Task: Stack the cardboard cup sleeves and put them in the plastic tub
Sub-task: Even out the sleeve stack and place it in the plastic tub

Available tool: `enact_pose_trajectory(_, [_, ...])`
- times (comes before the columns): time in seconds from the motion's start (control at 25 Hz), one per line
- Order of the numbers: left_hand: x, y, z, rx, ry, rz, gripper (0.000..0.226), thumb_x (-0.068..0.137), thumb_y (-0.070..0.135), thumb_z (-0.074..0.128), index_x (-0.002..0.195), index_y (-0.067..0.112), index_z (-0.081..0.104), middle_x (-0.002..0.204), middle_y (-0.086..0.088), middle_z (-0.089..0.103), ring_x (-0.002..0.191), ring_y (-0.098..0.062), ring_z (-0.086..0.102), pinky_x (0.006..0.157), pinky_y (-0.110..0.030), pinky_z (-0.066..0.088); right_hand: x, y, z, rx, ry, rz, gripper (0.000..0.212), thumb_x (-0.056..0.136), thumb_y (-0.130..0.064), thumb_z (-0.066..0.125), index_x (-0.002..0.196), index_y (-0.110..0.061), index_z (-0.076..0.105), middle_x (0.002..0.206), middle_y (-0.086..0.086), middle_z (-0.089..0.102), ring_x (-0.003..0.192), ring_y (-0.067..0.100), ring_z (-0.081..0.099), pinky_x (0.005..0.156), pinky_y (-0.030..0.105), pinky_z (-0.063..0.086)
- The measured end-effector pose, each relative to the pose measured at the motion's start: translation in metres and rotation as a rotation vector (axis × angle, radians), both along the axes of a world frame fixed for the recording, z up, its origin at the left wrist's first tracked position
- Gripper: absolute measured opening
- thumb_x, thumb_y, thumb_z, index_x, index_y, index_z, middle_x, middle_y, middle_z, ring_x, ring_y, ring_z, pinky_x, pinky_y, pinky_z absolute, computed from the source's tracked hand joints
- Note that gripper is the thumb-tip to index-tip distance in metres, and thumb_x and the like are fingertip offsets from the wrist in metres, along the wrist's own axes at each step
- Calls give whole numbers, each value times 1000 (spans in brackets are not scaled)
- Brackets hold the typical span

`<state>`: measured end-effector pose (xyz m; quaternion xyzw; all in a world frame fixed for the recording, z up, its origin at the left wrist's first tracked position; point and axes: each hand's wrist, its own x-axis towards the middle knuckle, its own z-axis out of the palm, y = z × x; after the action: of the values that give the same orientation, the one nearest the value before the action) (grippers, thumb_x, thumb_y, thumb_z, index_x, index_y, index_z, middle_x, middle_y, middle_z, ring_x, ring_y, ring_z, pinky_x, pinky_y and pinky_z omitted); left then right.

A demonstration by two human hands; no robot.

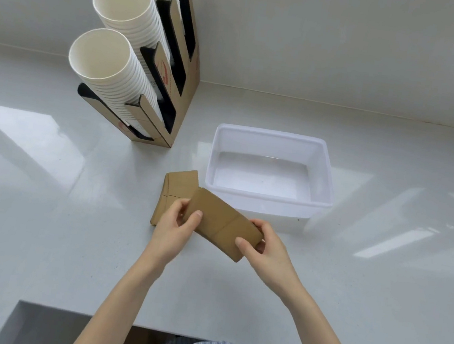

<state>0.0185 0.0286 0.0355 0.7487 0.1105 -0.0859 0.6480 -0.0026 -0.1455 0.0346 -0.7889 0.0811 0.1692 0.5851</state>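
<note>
A flattened brown cardboard cup sleeve (pixel 223 226) is held above the countertop, tilted with its left end higher and farther than its right, a seam line crossing it right of the middle. More flat brown sleeves (pixel 177 191) lie on the counter behind and left of it, partly covered, just beside the tub's near-left corner. The translucent white plastic tub (pixel 267 197) stands upright and open, rectangular, with nothing visible inside.

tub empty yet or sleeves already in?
Empty. The plastic tub shows only its bare white floor; both hands hold one sleeve in front of it, others lie on the counter.
</note>
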Motion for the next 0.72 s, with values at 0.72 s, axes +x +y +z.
enact_pose_trajectory(0.72, [103, 53, 4, 376, 73, -8, 34, 85, 17, 54, 119, 14, 54, 117, -8, 57, 97, -19, 50, 87, -32, 43, 74, 77, 2, -266, 114, 274, 14, 89, -26, 47, 92, -14, 43, 87, 1, 56, 80, 17, 52, 68, 29, 41])
